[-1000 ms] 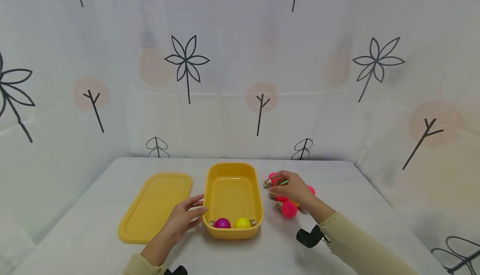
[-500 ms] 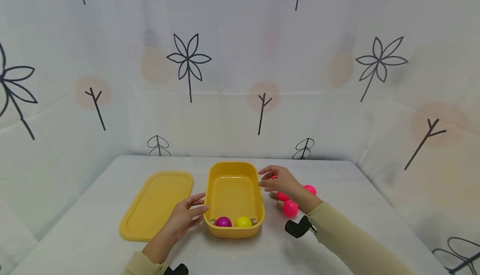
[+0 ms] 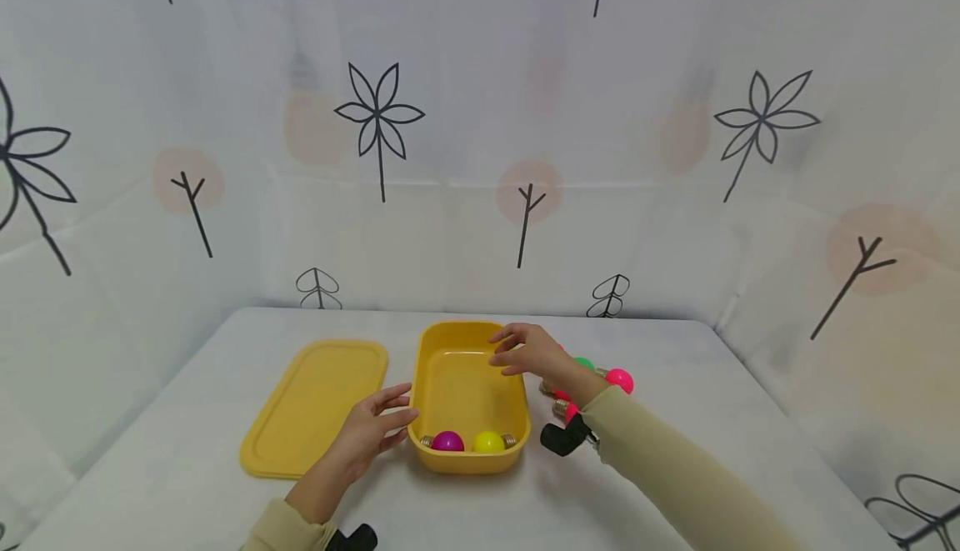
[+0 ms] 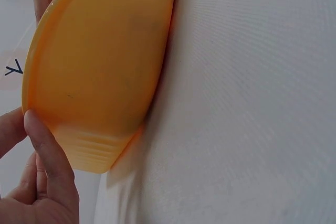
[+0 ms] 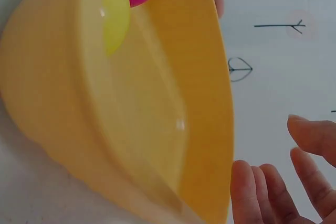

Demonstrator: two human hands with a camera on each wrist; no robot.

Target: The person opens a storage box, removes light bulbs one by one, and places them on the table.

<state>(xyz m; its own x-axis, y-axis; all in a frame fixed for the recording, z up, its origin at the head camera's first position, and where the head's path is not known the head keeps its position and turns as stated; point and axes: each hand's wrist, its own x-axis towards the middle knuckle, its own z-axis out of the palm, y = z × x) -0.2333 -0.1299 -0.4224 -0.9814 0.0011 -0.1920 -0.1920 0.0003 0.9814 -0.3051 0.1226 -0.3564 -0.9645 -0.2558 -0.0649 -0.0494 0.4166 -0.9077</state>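
A yellow plastic container stands on the table, with a purple bulb and a yellow bulb lying inside at its near end. My left hand holds the container's left rim, a fingertip over the edge and other fingers outside. In the left wrist view the fingers touch the outer wall by the rim. My right hand hovers over the right rim with fingers apart; the right wrist view shows nothing between them. Behind that forearm lie a green bulb and a pink bulb, others partly hidden.
A flat yellow lid lies left of the container. The white table backs onto a patterned cloth at the rear and sides. Black wrist cameras are worn on both sleeves.
My right hand has moved left from the group of bulbs to above the container's right rim. The green bulb now shows behind the forearm. My left hand keeps its place.
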